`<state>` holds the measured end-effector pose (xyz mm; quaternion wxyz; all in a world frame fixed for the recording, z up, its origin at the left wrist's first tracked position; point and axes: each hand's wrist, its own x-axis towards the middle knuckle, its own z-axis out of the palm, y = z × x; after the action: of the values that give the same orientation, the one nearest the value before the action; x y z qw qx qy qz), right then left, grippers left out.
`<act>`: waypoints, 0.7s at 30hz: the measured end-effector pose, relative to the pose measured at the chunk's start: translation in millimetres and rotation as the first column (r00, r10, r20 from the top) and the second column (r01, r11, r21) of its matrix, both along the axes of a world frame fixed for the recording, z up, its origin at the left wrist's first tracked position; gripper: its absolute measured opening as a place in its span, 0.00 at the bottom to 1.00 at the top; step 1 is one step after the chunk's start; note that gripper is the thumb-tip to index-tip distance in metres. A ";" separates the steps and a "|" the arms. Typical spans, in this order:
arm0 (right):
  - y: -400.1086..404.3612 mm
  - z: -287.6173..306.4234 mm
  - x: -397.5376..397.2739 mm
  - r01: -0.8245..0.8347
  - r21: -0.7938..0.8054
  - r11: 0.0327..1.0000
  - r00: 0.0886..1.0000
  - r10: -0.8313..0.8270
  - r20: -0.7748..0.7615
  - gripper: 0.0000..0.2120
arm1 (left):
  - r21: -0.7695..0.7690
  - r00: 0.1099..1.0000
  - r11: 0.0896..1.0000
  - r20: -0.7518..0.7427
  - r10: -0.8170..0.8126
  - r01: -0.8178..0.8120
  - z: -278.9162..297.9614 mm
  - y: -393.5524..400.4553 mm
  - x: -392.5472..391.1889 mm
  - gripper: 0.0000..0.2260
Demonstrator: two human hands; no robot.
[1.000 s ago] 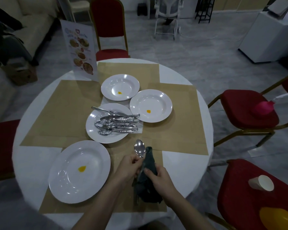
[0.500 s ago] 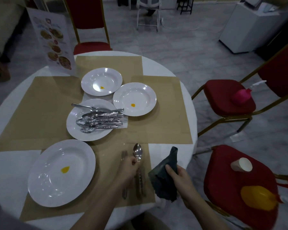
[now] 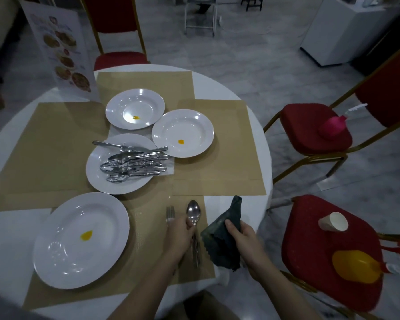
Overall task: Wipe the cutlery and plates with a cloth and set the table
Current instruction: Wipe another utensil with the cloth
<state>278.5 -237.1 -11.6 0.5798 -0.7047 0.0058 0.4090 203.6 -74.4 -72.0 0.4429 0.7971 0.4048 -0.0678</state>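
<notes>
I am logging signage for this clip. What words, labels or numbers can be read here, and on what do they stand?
Standing menu card: it bears printed lines beside the dish photos, too blurred to read.
Cutlery handles on the plate: embossed marks, too small to read.
Nothing else shows any lettering.

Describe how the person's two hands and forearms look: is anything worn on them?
Both are bare: the left hand and right hand show no gloves, rings or watch that I can see, and no sleeve covers either forearm within the frame.
</notes>
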 end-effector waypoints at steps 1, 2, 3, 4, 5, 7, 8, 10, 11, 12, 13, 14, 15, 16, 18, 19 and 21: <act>1.7 -0.1 0.3 -0.003 0.002 1.000 1.000 0.003 -0.003 0.12 | 0.008 1.000 1.000 0.012 0.001 -0.001 -1.4 -0.4 -1.1 0.04; 3.3 -0.6 0.6 -0.004 0.005 1.000 1.000 0.004 -0.008 0.12 | 0.017 1.000 1.000 0.015 0.004 -0.005 -1.3 -1.1 -2.1 0.05; 4.6 -1.5 0.9 -0.006 0.005 1.000 1.000 0.007 -0.011 0.12 | 0.029 0.999 1.000 0.032 0.006 -0.007 -3.2 -2.0 -3.1 0.05; 6.0 -1.5 1.1 -0.010 0.005 1.000 1.000 0.010 -0.014 0.12 | 0.039 0.999 0.999 0.043 0.012 -0.014 -2.6 -3.2 -4.2 0.04; 7.5 -1.8 1.5 -0.012 0.006 1.000 1.000 0.012 -0.013 0.12 | 0.046 0.998 0.999 0.063 0.020 -0.023 -3.6 -4.3 -5.4 0.04; 11.2 -3.5 2.7 -0.017 0.006 1.000 1.000 0.017 -0.007 0.12 | 0.040 0.993 0.997 0.100 0.056 -0.060 -1.3 -4.6 -7.8 0.05; 13.8 -3.8 3.8 -0.020 0.005 1.000 1.000 0.020 -0.006 0.12 | 0.028 0.990 0.996 0.114 0.086 -0.090 1.5 -2.7 -9.7 0.07; 20.5 -2.7 6.5 -0.032 0.014 0.999 0.999 0.032 -0.011 0.13 | -0.006 0.978 0.990 0.152 0.141 -0.142 8.3 4.6 -14.4 0.09; 26.8 -1.6 7.2 -0.043 0.028 0.999 0.999 0.044 -0.025 0.13 | -0.028 0.975 0.988 0.160 0.157 -0.154 12.6 12.1 -18.0 0.09; 32.1 -0.7 8.3 -0.047 0.049 0.998 0.998 0.050 -0.043 0.13 | -0.055 0.977 0.987 0.140 0.160 -0.154 17.6 19.6 -20.6 0.08; 37.0 0.0 9.6 -0.048 0.071 0.996 0.997 0.052 -0.063 0.13 | -0.071 0.980 0.987 0.121 0.155 -0.147 21.7 27.1 -22.6 0.08; 46.0 2.9 9.4 -0.059 0.093 0.994 0.994 0.067 -0.081 0.14 | -0.062 0.982 0.987 0.108 0.156 -0.150 27.9 37.8 -26.6 0.09; 56.6 5.9 8.6 -0.075 0.107 0.991 0.992 0.085 -0.091 0.14 | -0.040 0.982 0.988 0.106 0.154 -0.150 32.3 49.6 -31.3 0.10; 68.1 8.5 7.6 -0.094 0.116 0.989 0.991 0.104 -0.087 0.14 | -0.017 0.982 0.988 0.103 0.156 -0.155 38.3 61.3 -35.5 0.11; 92.8 12.5 5.3 -0.132 0.124 0.984 0.988 0.141 -0.070 0.15 | 0.010 0.983 0.987 0.092 0.161 -0.163 48.8 83.2 -43.3 0.10; 105.3 14.0 4.1 -0.147 0.127 0.981 0.986 0.156 -0.066 0.16 | 0.017 0.982 0.986 0.095 0.161 -0.163 52.1 94.0 -46.1 0.09; 128.3 14.5 1.8 -0.166 0.123 0.978 0.982 0.175 -0.065 0.16 | 0.026 0.981 0.985 0.104 0.166 -0.170 56.4 114.1 -49.1 0.08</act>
<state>280.3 -108.8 2.9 0.5822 -0.6515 -0.0568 0.4830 154.5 39.7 -15.7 0.4531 0.7700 0.4489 0.0173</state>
